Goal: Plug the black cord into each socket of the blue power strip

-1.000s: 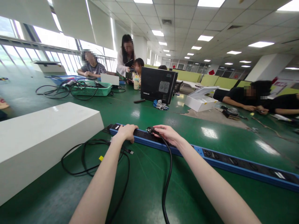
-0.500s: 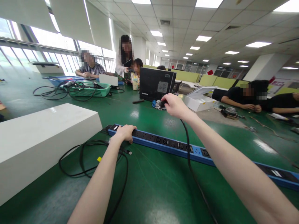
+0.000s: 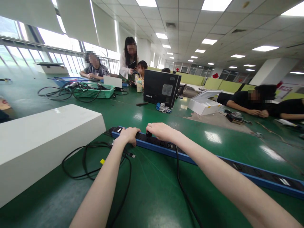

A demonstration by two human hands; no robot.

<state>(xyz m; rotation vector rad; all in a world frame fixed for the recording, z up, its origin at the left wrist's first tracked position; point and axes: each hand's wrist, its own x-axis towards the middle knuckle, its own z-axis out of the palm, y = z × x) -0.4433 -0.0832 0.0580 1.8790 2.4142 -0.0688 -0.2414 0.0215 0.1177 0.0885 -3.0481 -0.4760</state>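
Observation:
A long blue and black power strip (image 3: 152, 146) lies slantwise across the green table. Near its left end, my left hand (image 3: 128, 136) is closed around it from above. My right hand (image 3: 159, 130) grips a black power plug (image 3: 148, 134) by its body, right at the sockets just right of my left hand. Whether the prongs are in a socket is hidden. From the plug a black power cord (image 3: 180, 180) hangs below my right wrist and runs toward the front edge. Left of my left forearm lies a looped black cable (image 3: 85, 164) with a yellow tag and a USB end.
A white box (image 3: 47, 139) stands at the left. Behind are a green basket (image 3: 95, 92) with cables, a black computer case (image 3: 160, 87), gloves (image 3: 163, 108) and an open white carton (image 3: 204, 104). Several people sit or stand around the table.
My right hand has moved down and left with the plug, from above the table to the strip's sockets. My left hand keeps its hold on the strip. The view has shifted slightly.

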